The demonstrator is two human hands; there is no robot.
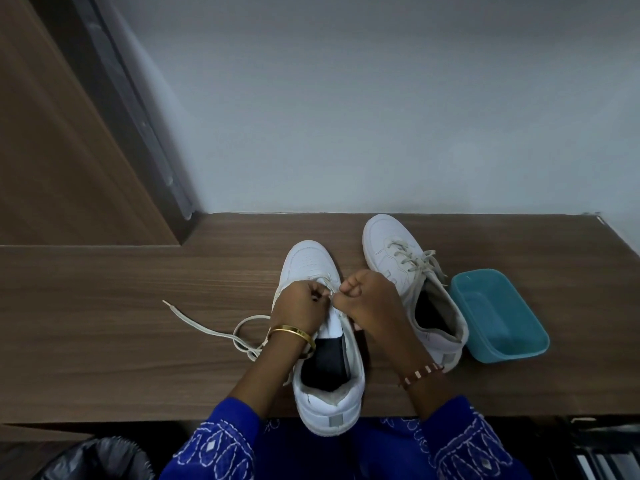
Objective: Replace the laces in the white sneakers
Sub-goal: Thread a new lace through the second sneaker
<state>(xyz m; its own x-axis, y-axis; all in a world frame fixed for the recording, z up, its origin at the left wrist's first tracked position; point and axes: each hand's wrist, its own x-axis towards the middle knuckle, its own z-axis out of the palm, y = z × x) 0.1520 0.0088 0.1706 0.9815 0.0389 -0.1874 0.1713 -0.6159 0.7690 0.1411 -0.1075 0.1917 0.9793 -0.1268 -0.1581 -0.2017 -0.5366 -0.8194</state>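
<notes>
Two white sneakers stand on a wooden table [138,278], toes pointing away from me. Over the eyelets of the near sneaker [311,261] my left hand [301,306] pinches its off-white lace [214,332]. The lace's free end trails left across the table and loops near my wrist. My right hand [372,299] is curled tight at the same spot and pinches the lace where the two hands meet. The far sneaker [391,244] to the right is fully laced with a tied off-white lace.
A teal plastic tub [498,317] stands right of the laced sneaker. The near sneaker's heel overhangs the table's front edge. A grey wall runs behind the table, a wooden panel rises at the left. A bin with a black liner [100,459] sits below left.
</notes>
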